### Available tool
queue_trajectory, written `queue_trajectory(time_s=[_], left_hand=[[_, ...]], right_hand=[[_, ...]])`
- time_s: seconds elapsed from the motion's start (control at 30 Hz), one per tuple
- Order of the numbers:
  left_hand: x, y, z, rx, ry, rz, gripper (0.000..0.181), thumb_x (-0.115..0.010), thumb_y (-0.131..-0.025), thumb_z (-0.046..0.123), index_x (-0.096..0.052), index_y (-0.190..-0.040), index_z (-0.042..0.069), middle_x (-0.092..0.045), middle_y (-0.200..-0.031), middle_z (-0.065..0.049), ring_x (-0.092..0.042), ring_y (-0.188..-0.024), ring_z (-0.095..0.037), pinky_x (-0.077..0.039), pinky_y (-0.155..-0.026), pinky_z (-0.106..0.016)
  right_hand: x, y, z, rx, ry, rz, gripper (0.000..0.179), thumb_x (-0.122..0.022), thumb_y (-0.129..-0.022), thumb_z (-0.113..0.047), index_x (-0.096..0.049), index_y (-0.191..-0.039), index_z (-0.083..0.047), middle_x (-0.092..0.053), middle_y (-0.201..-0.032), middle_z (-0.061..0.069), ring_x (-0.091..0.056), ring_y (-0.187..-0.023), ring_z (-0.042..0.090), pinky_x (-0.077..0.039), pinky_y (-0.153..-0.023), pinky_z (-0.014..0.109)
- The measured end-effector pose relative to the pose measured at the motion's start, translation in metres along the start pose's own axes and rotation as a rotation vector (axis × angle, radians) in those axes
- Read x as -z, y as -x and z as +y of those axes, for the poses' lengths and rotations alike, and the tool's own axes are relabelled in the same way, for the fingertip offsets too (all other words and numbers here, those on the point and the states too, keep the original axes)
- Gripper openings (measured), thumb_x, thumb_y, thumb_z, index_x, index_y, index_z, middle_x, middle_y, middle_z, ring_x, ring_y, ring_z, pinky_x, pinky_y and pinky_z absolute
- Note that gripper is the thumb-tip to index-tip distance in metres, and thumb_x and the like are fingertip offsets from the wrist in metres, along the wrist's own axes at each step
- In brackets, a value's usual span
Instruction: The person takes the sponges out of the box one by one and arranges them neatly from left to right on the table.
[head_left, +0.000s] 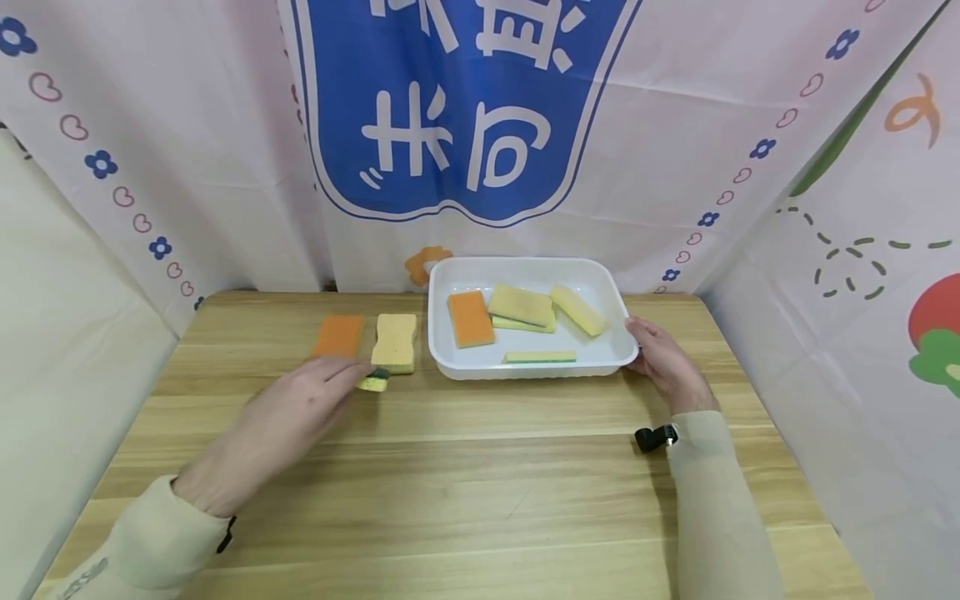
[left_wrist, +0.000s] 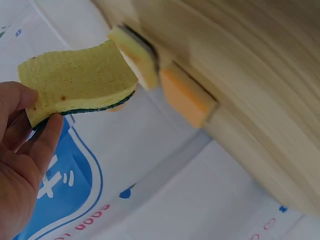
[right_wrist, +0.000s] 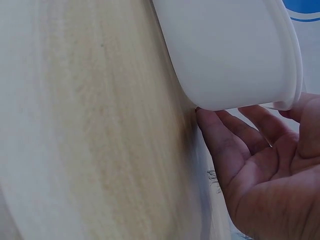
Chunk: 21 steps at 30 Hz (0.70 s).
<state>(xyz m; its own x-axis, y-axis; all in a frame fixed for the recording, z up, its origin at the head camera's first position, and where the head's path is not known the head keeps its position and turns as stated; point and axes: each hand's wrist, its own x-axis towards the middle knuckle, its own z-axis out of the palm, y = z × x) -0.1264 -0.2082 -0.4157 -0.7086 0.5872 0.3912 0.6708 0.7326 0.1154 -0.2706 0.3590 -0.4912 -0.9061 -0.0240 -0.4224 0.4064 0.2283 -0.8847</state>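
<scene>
My left hand (head_left: pixel 292 425) pinches a yellow sponge with a dark green scouring side (left_wrist: pixel 80 77), thumb on the yellow face and fingers beneath. It is held over the left part of the table, close to an orange-topped sponge (head_left: pixel 339 335) and a pale yellow sponge (head_left: pixel 395 342) lying side by side. At the right end of a white plastic tub (head_left: pixel 532 372), my right hand (head_left: pixel 667 362) grips the rim with its thumb, fingers against the outer wall (right_wrist: pixel 230 55). The tub holds an orange-topped sponge (head_left: pixel 471 319) and several yellow ones.
Inside the tub, one yellow sponge (head_left: pixel 577 310) lies slanted at the right, and another with a green edge (head_left: pixel 540 357) is by the near wall. The wooden table (head_left: pixel 480 492) ends at a printed white curtain (head_left: pixel 660 125) behind the tub.
</scene>
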Motion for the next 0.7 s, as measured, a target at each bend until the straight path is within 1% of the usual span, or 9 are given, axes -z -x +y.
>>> queue_trajectory(time_s=[0.2, 0.33, 0.47, 0.53, 0.6, 0.7], left_hand=[[0.005, 0.015, -0.008, 0.025, -0.021, -0.057, 0.060, -0.092, -0.091, -0.009, -0.075, -0.148, 0.002, -0.083, -0.140, -0.019, -0.083, -0.125, -0.041, -0.071, -0.106, -0.060], [0.005, 0.021, -0.013, 0.025, -0.032, -0.067, 0.056, -0.091, -0.090, -0.010, -0.076, -0.143, 0.001, -0.084, -0.136, -0.019, -0.083, -0.122, -0.041, -0.071, -0.103, -0.060], [0.004, 0.026, -0.016, 0.031, -0.034, -0.087, 0.049, -0.090, -0.093, -0.009, -0.077, -0.139, 0.002, -0.085, -0.133, -0.019, -0.084, -0.118, -0.041, -0.072, -0.101, -0.059], [0.005, 0.027, -0.017, 0.047, -0.034, -0.119, 0.045, -0.089, -0.095, -0.007, -0.077, -0.137, 0.002, -0.085, -0.130, -0.018, -0.084, -0.117, -0.040, -0.072, -0.100, -0.058], [0.006, 0.027, -0.017, 0.076, -0.040, -0.165, 0.045, -0.087, -0.096, -0.006, -0.077, -0.139, 0.004, -0.086, -0.130, -0.017, -0.085, -0.117, -0.039, -0.072, -0.100, -0.058], [0.008, 0.027, -0.018, 0.108, -0.046, -0.239, 0.051, -0.087, -0.093, -0.005, -0.077, -0.142, 0.004, -0.086, -0.129, -0.015, -0.085, -0.113, -0.037, -0.073, -0.095, -0.056]], right_hand=[[0.001, -0.002, 0.001, -0.005, 0.001, 0.001, 0.072, -0.034, -0.128, -0.053, -0.018, -0.189, -0.018, -0.036, -0.192, 0.020, -0.069, -0.120, 0.003, -0.063, -0.096, 0.015], [0.001, -0.002, 0.003, 0.015, -0.009, -0.006, 0.072, -0.034, -0.128, -0.051, -0.019, -0.189, -0.016, -0.037, -0.190, 0.023, -0.072, -0.115, -0.001, -0.063, -0.095, 0.015], [0.001, -0.003, 0.004, 0.026, -0.018, -0.010, 0.072, -0.034, -0.128, -0.050, -0.019, -0.189, -0.014, -0.038, -0.190, 0.025, -0.072, -0.109, -0.004, -0.064, -0.093, 0.016], [0.001, -0.004, 0.004, 0.026, -0.022, -0.012, 0.072, -0.034, -0.128, -0.050, -0.019, -0.189, -0.014, -0.038, -0.189, 0.026, -0.072, -0.108, -0.005, -0.064, -0.092, 0.016], [0.001, -0.004, 0.004, 0.024, -0.020, -0.013, 0.072, -0.034, -0.128, -0.050, -0.019, -0.189, -0.014, -0.038, -0.189, 0.026, -0.072, -0.107, -0.005, -0.063, -0.092, 0.016], [0.001, -0.003, 0.004, 0.021, -0.019, -0.012, 0.072, -0.034, -0.128, -0.051, -0.020, -0.189, -0.014, -0.038, -0.189, 0.025, -0.073, -0.109, -0.004, -0.064, -0.093, 0.016]])
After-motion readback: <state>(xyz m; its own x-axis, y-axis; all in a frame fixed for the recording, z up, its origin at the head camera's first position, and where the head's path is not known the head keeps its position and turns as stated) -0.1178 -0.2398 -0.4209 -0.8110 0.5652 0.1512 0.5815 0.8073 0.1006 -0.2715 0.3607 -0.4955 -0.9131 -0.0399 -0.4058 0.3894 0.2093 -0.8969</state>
